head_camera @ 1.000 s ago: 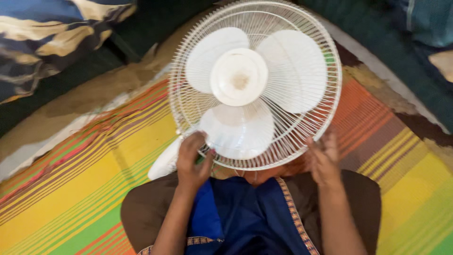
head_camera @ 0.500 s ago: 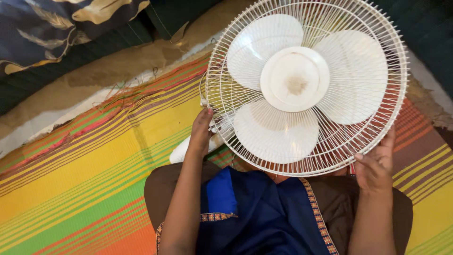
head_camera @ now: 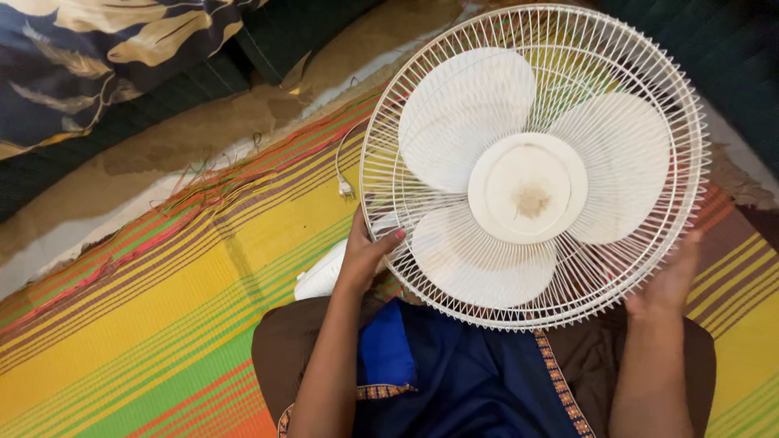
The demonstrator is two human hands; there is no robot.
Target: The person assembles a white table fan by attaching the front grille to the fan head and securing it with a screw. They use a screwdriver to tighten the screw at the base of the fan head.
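Fan (head_camera: 531,166) sits over the lap, grille facing up, above the striped mat (head_camera: 146,324). Left hand (head_camera: 365,251) grips the grille's left rim, thumb curled onto the wires. Right hand (head_camera: 669,280) holds the lower right rim from behind; finger state can't tell. Plug (head_camera: 346,189) lies on mat just left of the fan.

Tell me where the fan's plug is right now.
In the head view, the white plug lies on the striped mat, just left of the fan's wire guard and above the left hand gripping its rim.
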